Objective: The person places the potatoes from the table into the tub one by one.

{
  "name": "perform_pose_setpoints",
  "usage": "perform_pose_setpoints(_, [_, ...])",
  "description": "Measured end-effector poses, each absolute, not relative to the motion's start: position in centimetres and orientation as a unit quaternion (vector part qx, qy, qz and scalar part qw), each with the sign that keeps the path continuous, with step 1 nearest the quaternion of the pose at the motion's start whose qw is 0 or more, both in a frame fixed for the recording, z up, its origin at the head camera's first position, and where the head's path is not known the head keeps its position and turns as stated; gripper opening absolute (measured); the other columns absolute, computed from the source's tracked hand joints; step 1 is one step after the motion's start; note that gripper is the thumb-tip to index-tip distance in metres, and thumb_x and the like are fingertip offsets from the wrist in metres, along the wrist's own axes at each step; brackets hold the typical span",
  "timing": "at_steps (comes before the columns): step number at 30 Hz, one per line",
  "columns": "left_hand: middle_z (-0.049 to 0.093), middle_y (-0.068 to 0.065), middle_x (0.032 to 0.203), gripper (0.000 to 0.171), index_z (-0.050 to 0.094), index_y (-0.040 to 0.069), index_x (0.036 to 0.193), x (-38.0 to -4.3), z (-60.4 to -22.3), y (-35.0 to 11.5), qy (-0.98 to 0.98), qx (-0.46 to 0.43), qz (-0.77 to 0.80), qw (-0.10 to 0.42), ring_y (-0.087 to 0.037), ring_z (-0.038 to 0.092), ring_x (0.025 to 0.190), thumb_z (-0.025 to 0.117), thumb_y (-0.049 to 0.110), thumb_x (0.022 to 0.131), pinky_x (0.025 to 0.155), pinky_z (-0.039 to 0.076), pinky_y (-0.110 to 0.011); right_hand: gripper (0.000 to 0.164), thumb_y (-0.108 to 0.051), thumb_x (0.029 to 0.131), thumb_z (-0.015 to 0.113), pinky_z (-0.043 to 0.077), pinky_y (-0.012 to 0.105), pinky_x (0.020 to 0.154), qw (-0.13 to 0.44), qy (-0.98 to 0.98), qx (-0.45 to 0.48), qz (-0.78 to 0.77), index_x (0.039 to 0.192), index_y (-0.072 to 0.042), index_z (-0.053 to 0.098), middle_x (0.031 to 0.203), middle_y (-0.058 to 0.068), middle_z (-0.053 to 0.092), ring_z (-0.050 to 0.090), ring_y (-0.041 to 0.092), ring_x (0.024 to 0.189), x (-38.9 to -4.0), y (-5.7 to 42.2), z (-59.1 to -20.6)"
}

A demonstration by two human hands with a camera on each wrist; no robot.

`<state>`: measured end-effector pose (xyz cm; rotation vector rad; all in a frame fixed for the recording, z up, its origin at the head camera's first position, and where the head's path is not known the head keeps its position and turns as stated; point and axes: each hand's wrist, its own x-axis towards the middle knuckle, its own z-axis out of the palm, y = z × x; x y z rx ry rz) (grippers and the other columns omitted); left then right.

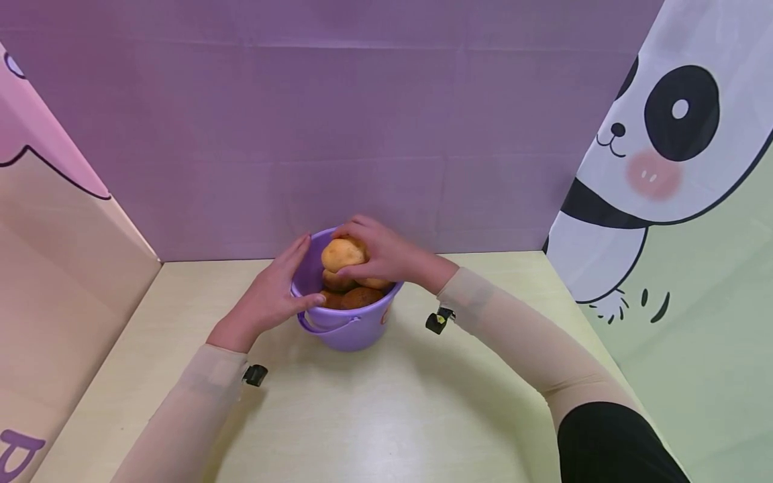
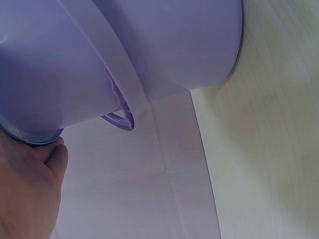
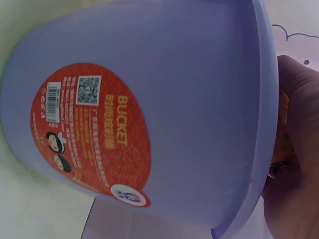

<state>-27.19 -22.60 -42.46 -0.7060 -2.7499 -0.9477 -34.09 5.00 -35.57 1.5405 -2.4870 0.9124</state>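
A purple bucket stands upright on the table with several potatoes inside. My left hand holds the bucket at its left rim, the thumb lying over the near edge and the fingers along the far left side. In the left wrist view, only part of that hand shows beside the rim. My right hand grips a yellowish potato at the bucket's mouth, above the other potatoes. The right wrist view shows the bucket wall, which hides most of that potato.
The bucket's handle hangs down on its near side. A red label is stuck on the bucket's right side. Behind the pale wooden table rises a purple backdrop, with a panda print on the right panel.
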Motion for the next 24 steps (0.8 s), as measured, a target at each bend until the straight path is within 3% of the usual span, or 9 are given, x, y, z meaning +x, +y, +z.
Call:
perform_pose_setpoints(10, [0.013, -0.015, 0.185, 0.12, 0.014, 0.005, 0.177, -27.1, -42.4, -22.6, -0.92, -0.225, -0.313, 0.065, -0.045, 0.021, 0.167, 0.077, 0.064, 0.095, 0.13, 0.027, -0.068, 0.058, -0.035, 0.093, 0.091, 0.052, 0.03, 0.1, 0.018, -0.819, 0.501, 0.279, 0.14, -0.008, 0.069, 0.131, 0.007, 0.061, 0.059, 0.019, 0.116, -33.8, 3.8, -35.6])
perform_pose_setpoints(24, [0.014, -0.016, 0.185, 0.12, 0.014, 0.004, 0.177, -27.1, -42.5, -22.5, -0.918, -0.23, -0.315, 0.07, -0.046, 0.021, 0.167, 0.077, 0.065, 0.095, 0.129, 0.028, -0.068, 0.061, -0.041, 0.094, 0.09, 0.053, 0.027, 0.096, 0.02, -0.826, 0.496, 0.267, 0.142, -0.013, 0.068, 0.131, 0.002, 0.062, 0.062, 0.015, 0.113, -33.6, 3.2, -35.8])
